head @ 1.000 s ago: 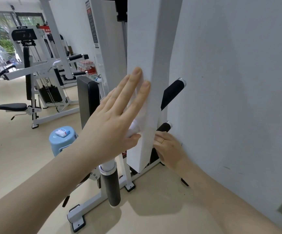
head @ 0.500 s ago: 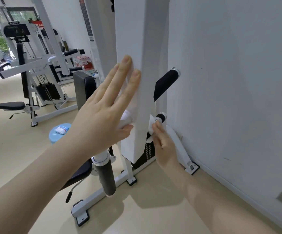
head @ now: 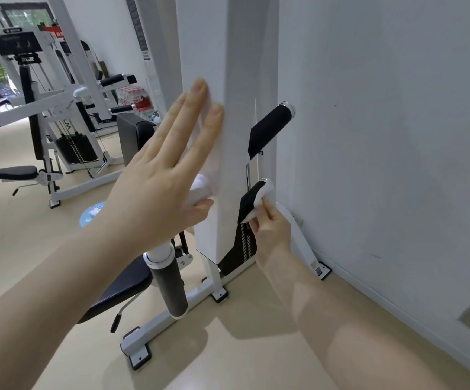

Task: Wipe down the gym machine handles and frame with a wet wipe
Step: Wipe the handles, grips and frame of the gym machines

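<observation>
White steel and black foam: a person's left hand (head: 155,190) presses flat, fingers spread and gripping nothing, against the machine's upright frame column (head: 228,136), while the right hand (head: 270,226) pinches a wet wipe (head: 259,197) against the tip of the lower handle (head: 252,199) beside the wall. Best practice here is likely to wrap the wipe around the grip and twist along its length, then treat the upper handle (head: 269,128)

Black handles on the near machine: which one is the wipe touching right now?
The lower right handle by the wall: the right hand presses the wipe against it; the others are bare.
</observation>
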